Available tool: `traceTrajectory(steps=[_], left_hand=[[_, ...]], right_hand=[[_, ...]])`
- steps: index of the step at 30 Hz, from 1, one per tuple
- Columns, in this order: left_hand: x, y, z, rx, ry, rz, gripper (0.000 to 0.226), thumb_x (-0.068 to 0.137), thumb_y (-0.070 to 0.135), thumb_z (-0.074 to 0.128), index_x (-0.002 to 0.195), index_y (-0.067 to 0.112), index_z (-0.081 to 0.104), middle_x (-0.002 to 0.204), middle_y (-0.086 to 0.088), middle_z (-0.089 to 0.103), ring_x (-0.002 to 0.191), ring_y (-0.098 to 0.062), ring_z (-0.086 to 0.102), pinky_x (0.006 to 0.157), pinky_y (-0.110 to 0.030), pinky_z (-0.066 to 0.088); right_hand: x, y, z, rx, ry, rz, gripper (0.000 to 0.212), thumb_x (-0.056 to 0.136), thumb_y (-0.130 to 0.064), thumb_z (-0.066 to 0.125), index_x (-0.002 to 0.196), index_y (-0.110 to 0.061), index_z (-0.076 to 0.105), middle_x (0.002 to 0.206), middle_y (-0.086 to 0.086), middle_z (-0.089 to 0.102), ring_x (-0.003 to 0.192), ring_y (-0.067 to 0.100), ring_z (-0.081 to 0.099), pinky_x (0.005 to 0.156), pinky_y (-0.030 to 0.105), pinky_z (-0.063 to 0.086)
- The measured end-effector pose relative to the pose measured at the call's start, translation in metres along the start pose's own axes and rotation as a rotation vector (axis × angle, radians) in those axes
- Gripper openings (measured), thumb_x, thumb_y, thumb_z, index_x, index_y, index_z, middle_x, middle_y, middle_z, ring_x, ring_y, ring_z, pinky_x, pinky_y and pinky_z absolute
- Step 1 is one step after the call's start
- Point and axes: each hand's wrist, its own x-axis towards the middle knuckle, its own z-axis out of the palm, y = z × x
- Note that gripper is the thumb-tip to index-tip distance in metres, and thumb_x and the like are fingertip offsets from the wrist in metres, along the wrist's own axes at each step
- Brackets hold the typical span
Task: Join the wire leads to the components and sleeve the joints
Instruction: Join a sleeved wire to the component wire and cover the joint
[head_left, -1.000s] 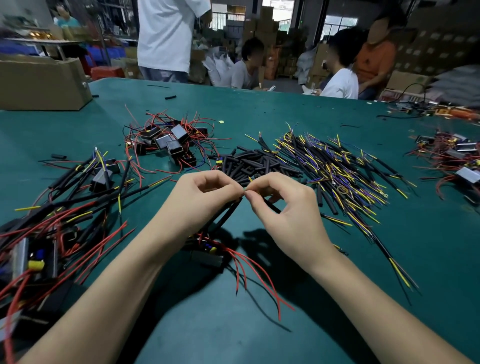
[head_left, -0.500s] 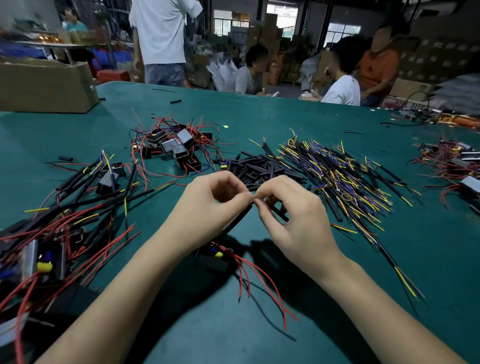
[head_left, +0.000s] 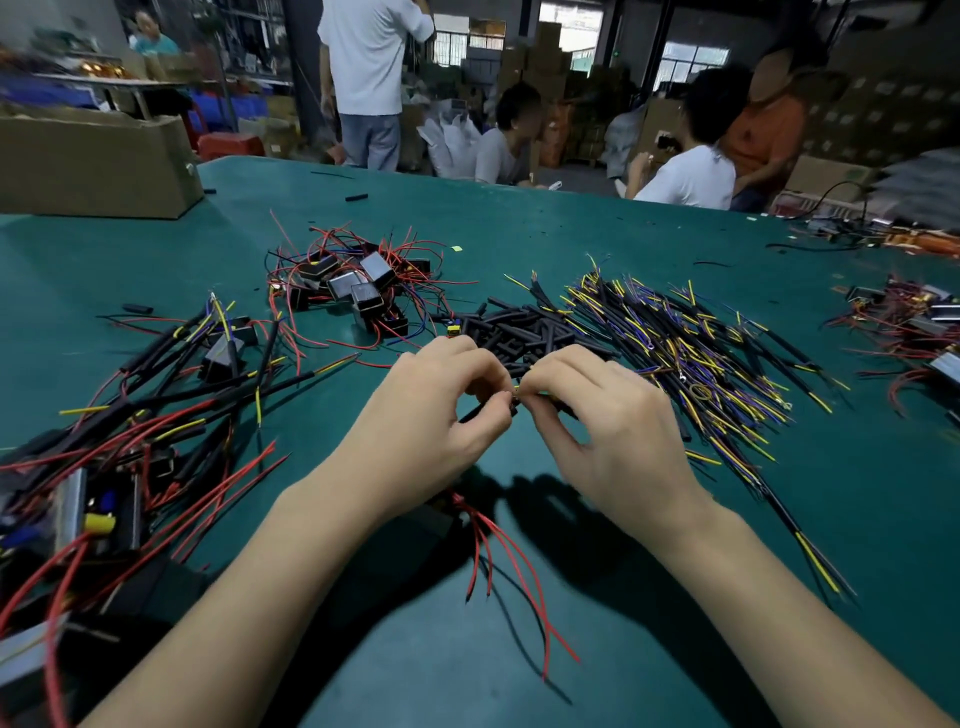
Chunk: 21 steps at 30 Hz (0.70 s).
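My left hand (head_left: 436, 415) and my right hand (head_left: 608, 421) meet fingertip to fingertip above the green table (head_left: 675, 649). The left pinches a black sleeved lead (head_left: 475, 413) that slants down toward a dark component (head_left: 439, 514) under my wrist, mostly hidden. Red wires (head_left: 511, 566) trail from that component toward me. The right pinches a yellow wire end (head_left: 540, 396) at the sleeve's mouth. The joint itself is hidden by my fingers.
A heap of loose black sleeves (head_left: 524, 327) lies just beyond my hands, with a spread of yellow, purple and black leads (head_left: 691, 353) to its right. Black boxy components with red wires (head_left: 358, 286) sit further back. Sleeved assemblies (head_left: 130, 415) cover the left. A cardboard box (head_left: 98, 166) stands far left.
Both hands have stayed together at the same spot, fingers working the sleeve and wire end. The view has tilted slightly; nothing else on the table has moved.
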Motion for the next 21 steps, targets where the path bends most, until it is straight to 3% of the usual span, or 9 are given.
traceTrajectory(steps=[3, 7, 9, 11, 13, 16, 18, 19, 21], left_hand=[[0.0003, -0.0003, -0.0007, -0.108, -0.023, -0.053, 0.008, 0.09, 0.019, 0.06, 0.082, 0.02, 0.062, 0.087, 0.003, 0.057, 0.086, -0.005, 0.048, 0.08, -0.014, 0.035], [0.0006, -0.0023, 0.0003, -0.148, 0.012, -0.108, 0.01, 0.088, 0.018, 0.062, 0.08, 0.024, 0.061, 0.085, 0.006, 0.056, 0.081, 0.002, 0.051, 0.071, -0.007, 0.034], [-0.0004, -0.0012, 0.0019, -0.108, 0.029, -0.066, 0.01, 0.087, 0.016, 0.064, 0.08, 0.022, 0.061, 0.084, 0.004, 0.055, 0.081, -0.006, 0.052, 0.077, -0.013, 0.038], [-0.001, -0.0008, 0.004, 0.038, 0.034, 0.003, 0.005, 0.087, 0.021, 0.062, 0.082, 0.02, 0.061, 0.085, 0.002, 0.053, 0.081, -0.014, 0.053, 0.081, -0.031, 0.042], [-0.0016, -0.0017, 0.0054, 0.138, 0.041, 0.04, 0.01, 0.084, 0.027, 0.055, 0.084, 0.02, 0.061, 0.086, 0.003, 0.052, 0.081, -0.016, 0.053, 0.079, -0.036, 0.041], [-0.0012, -0.0013, 0.0069, -0.058, 0.033, -0.017, 0.009, 0.088, 0.023, 0.059, 0.079, 0.023, 0.059, 0.083, 0.003, 0.054, 0.079, -0.005, 0.053, 0.078, -0.021, 0.04], [-0.0003, -0.0012, 0.0071, -0.172, -0.028, -0.132, 0.017, 0.09, 0.019, 0.061, 0.074, 0.024, 0.059, 0.077, 0.008, 0.056, 0.067, 0.007, 0.05, 0.066, -0.007, 0.035], [0.0008, -0.0017, 0.0063, -0.241, -0.083, -0.22, 0.018, 0.09, 0.019, 0.061, 0.072, 0.023, 0.062, 0.073, 0.011, 0.057, 0.06, 0.008, 0.048, 0.062, -0.007, 0.035], [0.0024, -0.0038, 0.0026, -0.458, -0.201, -0.4, 0.02, 0.09, 0.022, 0.061, 0.072, 0.019, 0.069, 0.075, 0.011, 0.065, 0.067, 0.002, 0.054, 0.07, -0.015, 0.04]], right_hand=[[0.0004, 0.0039, -0.0003, -0.118, 0.038, -0.099, 0.01, 0.092, -0.009, 0.061, 0.085, -0.005, 0.068, 0.085, 0.006, 0.065, 0.072, 0.028, 0.061, 0.058, 0.04, 0.047], [-0.001, 0.005, 0.0016, 0.12, 0.001, 0.041, 0.006, 0.091, -0.007, 0.061, 0.089, -0.003, 0.065, 0.087, 0.005, 0.063, 0.075, 0.026, 0.06, 0.064, 0.044, 0.049], [-0.0032, 0.0069, 0.0024, 0.205, -0.04, 0.092, 0.004, 0.091, -0.006, 0.061, 0.09, -0.005, 0.064, 0.086, 0.001, 0.061, 0.075, 0.021, 0.057, 0.065, 0.04, 0.049], [-0.0047, 0.0085, 0.0027, 0.241, -0.063, 0.126, 0.003, 0.09, -0.008, 0.061, 0.09, -0.008, 0.064, 0.085, -0.003, 0.059, 0.074, 0.016, 0.055, 0.063, 0.037, 0.047], [-0.0048, 0.0087, 0.0033, 0.264, -0.063, 0.157, 0.003, 0.089, -0.01, 0.061, 0.089, -0.011, 0.064, 0.084, -0.006, 0.057, 0.073, 0.013, 0.053, 0.061, 0.032, 0.044], [-0.0036, 0.008, 0.0032, 0.285, -0.051, 0.196, 0.004, 0.086, -0.011, 0.061, 0.087, -0.013, 0.064, 0.082, -0.008, 0.057, 0.072, 0.014, 0.053, 0.06, 0.032, 0.043], [-0.0033, 0.0069, 0.0021, 0.265, -0.055, 0.179, 0.004, 0.085, -0.009, 0.061, 0.085, -0.012, 0.064, 0.082, -0.005, 0.058, 0.072, 0.018, 0.055, 0.062, 0.04, 0.046], [-0.0031, 0.0056, 0.0014, 0.22, -0.051, 0.149, 0.004, 0.085, -0.009, 0.06, 0.085, -0.011, 0.064, 0.083, -0.004, 0.059, 0.071, 0.02, 0.056, 0.062, 0.041, 0.047], [-0.0017, 0.0017, 0.001, 0.044, -0.021, 0.053, 0.007, 0.085, -0.01, 0.059, 0.082, -0.01, 0.065, 0.082, -0.001, 0.061, 0.071, 0.022, 0.058, 0.061, 0.041, 0.046]])
